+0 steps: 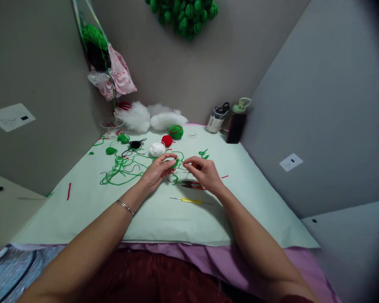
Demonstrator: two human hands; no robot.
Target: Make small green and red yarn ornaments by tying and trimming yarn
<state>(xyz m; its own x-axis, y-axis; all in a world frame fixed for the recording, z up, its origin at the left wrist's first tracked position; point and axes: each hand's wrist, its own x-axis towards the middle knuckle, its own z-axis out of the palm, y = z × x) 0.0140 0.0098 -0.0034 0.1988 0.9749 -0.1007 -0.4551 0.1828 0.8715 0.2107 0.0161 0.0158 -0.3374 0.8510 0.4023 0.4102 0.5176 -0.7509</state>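
Note:
My left hand (159, 171) is closed on a small green yarn piece (174, 163), with a spot of red at its top edge. Opposite it, my right hand (203, 171) pinches a thin, light needle-like tool (180, 162) whose tip meets the green piece; its exact kind is too small to make out. Below the right hand lie thread snips (192, 185) with red handles, partly covered by the fingers. Closer to me rests a crochet hook (189, 201) with a yellow grip. A white yarn ball (157, 149) sits just beyond my left hand.
Loose green yarn (120, 172) is tangled to the left, near black yarn (135, 144). Red (166, 140) and green (176, 131) yarn balls lie behind, before white stuffing (135, 118). A pen holder (215, 121) and phone (236, 128) stand at the back right.

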